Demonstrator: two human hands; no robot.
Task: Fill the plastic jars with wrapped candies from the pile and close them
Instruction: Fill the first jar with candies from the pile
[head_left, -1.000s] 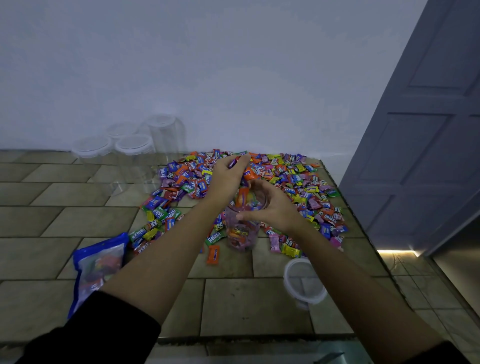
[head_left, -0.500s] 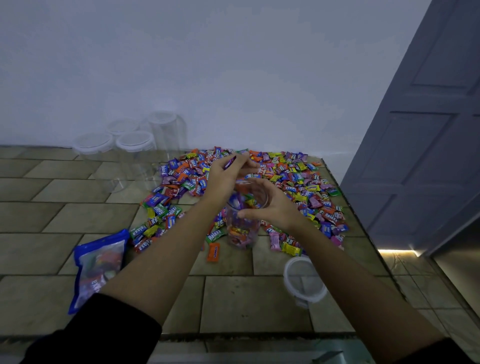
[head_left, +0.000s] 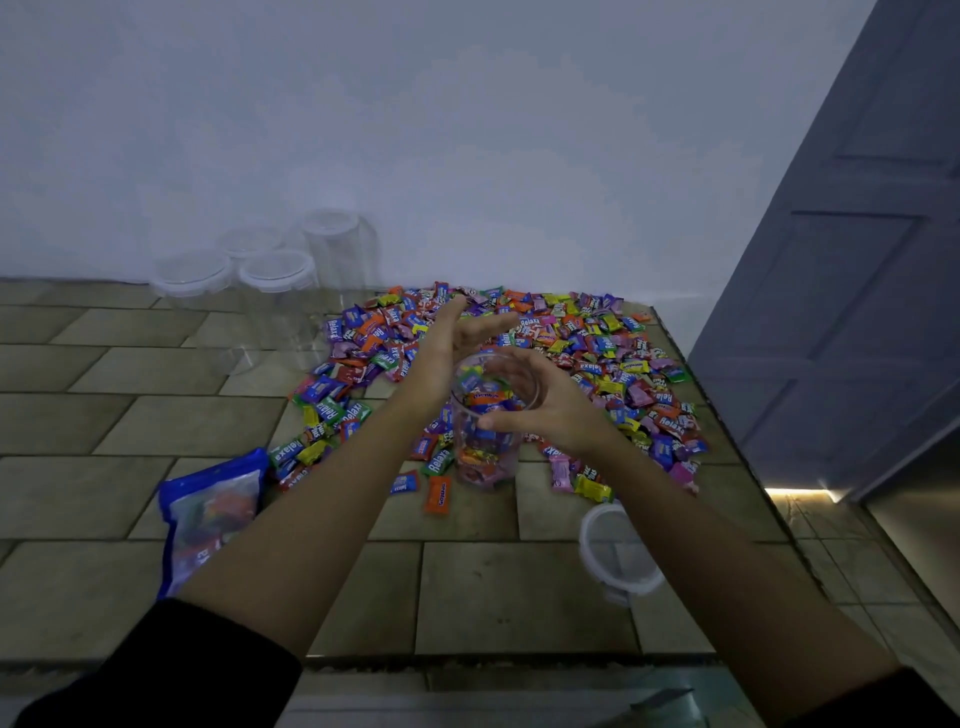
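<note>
Plastic jar (head_left: 485, 452) stands partly filled on the tiled bench (head_left: 156, 426).
My right grip (head_left: 545, 410) curls round the jar's upper wall at the near edge of the candy pile (head_left: 597, 353). My left grip (head_left: 452, 343) hovers just behind its mouth, fingers straight, holding nothing. A loose lid (head_left: 610, 551) lies on the bench, nearer me to the right.

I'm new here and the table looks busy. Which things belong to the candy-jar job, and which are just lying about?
In the job: jar, gripped by the right hand; left hand, open above it; candy pile; loose lid; lidded empty jars at the back.
Just lying about: blue bag; door.
</note>
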